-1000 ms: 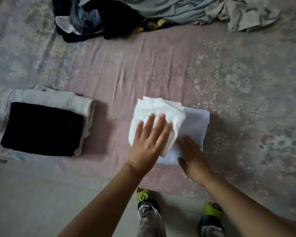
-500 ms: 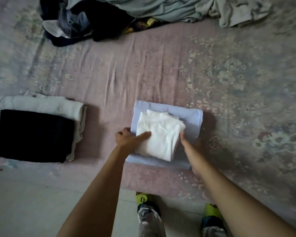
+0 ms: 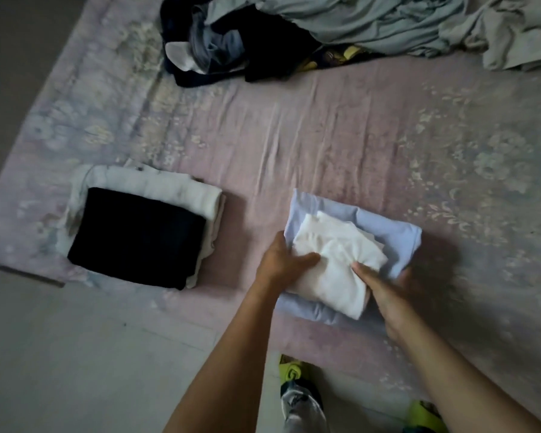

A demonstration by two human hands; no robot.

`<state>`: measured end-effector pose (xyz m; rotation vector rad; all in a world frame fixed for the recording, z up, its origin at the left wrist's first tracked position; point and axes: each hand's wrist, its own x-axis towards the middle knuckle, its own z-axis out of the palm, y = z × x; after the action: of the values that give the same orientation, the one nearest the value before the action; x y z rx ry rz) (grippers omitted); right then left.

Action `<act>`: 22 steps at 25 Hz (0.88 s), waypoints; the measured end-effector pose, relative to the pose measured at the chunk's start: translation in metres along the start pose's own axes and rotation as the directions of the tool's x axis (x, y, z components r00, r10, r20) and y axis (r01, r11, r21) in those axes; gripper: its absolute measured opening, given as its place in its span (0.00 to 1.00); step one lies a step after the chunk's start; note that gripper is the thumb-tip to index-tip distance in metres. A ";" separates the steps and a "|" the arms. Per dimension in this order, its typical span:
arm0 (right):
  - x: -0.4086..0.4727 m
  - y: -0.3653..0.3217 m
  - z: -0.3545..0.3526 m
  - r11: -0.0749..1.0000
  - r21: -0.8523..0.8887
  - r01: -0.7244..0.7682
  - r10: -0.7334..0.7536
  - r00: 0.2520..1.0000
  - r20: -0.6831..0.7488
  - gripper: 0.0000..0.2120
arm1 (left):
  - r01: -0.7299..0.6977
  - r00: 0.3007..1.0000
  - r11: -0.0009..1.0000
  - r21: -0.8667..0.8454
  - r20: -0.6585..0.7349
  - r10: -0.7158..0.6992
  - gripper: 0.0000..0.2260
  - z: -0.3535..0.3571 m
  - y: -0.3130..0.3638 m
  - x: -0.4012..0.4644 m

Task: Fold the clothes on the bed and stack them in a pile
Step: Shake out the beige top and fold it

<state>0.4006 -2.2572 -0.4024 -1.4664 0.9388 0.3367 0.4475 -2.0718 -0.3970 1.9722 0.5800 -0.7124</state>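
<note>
We pinch the white cloth [image 3: 334, 264] w/ both hands: left hand [image 3: 281, 260] on its left edge, right hand [image 3: 384, 285] opposite. Blue cloth [image 3: 394, 242] lies right under our grip; folded pile [image 3: 138, 232] sits well left.

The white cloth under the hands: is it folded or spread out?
Folded: the white cloth is a compact bundle on the folded blue garment, gripped by left hand and right hand.

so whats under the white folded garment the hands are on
A folded light blue garment lies under the white garment, on the bed. Its middle is covered; anything beneath it cannot be seen.
</note>
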 end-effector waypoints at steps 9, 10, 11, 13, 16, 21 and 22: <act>-0.048 0.012 0.124 0.709 -0.625 0.326 -0.333 0.936 0.111 0.48 | -0.256 0.788 0.559 0.789 -0.165 0.593 0.31 -0.107 -0.051 0.010; -0.046 0.017 0.119 0.509 -0.715 0.480 -0.490 0.844 0.218 0.42 | -0.367 0.739 0.420 0.830 -0.015 0.673 0.31 -0.099 -0.060 0.013; -0.045 0.017 0.116 0.313 -0.749 0.584 -0.525 0.763 0.376 0.37 | -0.443 0.704 0.338 0.831 0.089 0.705 0.31 -0.090 -0.069 0.013; -0.039 0.009 0.111 0.167 -0.760 0.628 -0.243 0.773 0.586 0.36 | -0.446 0.744 0.299 0.844 0.164 0.648 0.33 -0.074 -0.084 0.013; -0.033 -0.002 0.106 0.068 -0.809 0.583 0.058 0.808 0.587 0.34 | -0.408 0.865 0.332 0.850 0.244 0.438 0.30 -0.068 -0.077 0.024; -0.029 -0.052 0.059 0.030 -0.792 0.610 -0.068 0.792 0.607 0.29 | -0.431 0.861 0.447 0.784 0.209 0.464 0.25 -0.063 -0.043 0.014; -0.024 -0.066 0.043 0.024 -0.800 0.600 -0.069 0.799 0.597 0.29 | -0.489 0.822 0.439 0.754 0.231 0.520 0.24 -0.056 -0.027 0.010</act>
<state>0.4468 -2.2177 -0.3468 -2.6792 -0.2866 1.0015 0.4514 -2.0087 -0.3976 2.7973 -0.4588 -0.5741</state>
